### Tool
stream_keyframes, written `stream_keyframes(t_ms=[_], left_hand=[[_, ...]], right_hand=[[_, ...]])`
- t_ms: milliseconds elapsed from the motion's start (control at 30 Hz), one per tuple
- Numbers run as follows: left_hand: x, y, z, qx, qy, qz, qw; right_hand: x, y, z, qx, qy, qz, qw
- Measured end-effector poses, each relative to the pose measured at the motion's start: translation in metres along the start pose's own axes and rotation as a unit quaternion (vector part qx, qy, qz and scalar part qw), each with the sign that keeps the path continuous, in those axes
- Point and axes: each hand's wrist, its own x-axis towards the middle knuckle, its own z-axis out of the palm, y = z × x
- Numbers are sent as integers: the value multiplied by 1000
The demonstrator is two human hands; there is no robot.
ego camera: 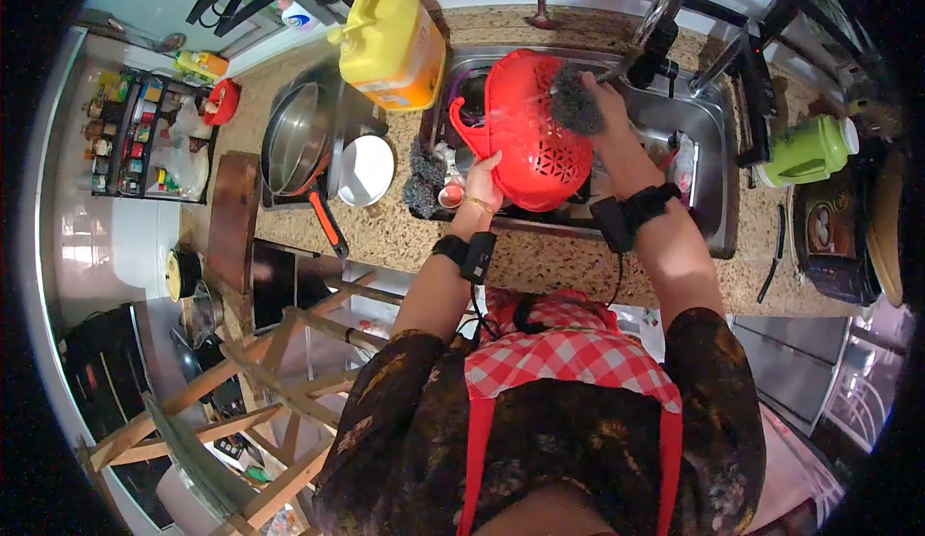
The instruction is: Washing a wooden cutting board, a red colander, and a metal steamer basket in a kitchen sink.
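Over the metal sink (723,211) I see a red plastic colander (517,113) tilted on its side, its slotted holes facing right. My left hand (483,183) grips its rim near the curved red handle. In my right hand (611,113) is a dark grey mesh scrubber (576,101), held against or just in front of the colander's perforated wall; the exact contact is hard to tell. Another grey scrubber (423,178) lies at the sink's left corner, beside a small cup (452,195) with a reddish inside.
A yellow jerrycan (394,45) stands behind the sink's left end. Left on the granite counter are a white bowl (366,170) and a frying pan (296,139). The faucet (650,63) rises at the back. To the right is a green jug (809,152). A wooden frame (289,391) stands lower left.
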Motion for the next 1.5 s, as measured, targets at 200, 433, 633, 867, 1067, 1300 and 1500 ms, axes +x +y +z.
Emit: stream_keyframes(t_ms=[200,433,633,867,1067,1300,1500], left_hand=[[-9,9,-6,-1,29,-11,1000],[-4,27,-14,-6,49,6,999],[-5,33,10,46,88,24,995],[-38,46,70,293,159,121,935],[-56,51,72,374,119,263,881],[-51,82,62,490,93,298,814],[-86,113,75,414,60,236,877]], right_hand=[[35,12,-13,-361,185,-232,884],[4,-15,-53,-502,50,-279,817],[-53,17,-72,-500,104,-189,839],[-119,27,46,-659,-209,-488,533],[-28,-27,87,-685,-49,-434,583],[-96,11,97,-684,-162,-504,502],[36,-56,79,-612,-139,-312,713]])
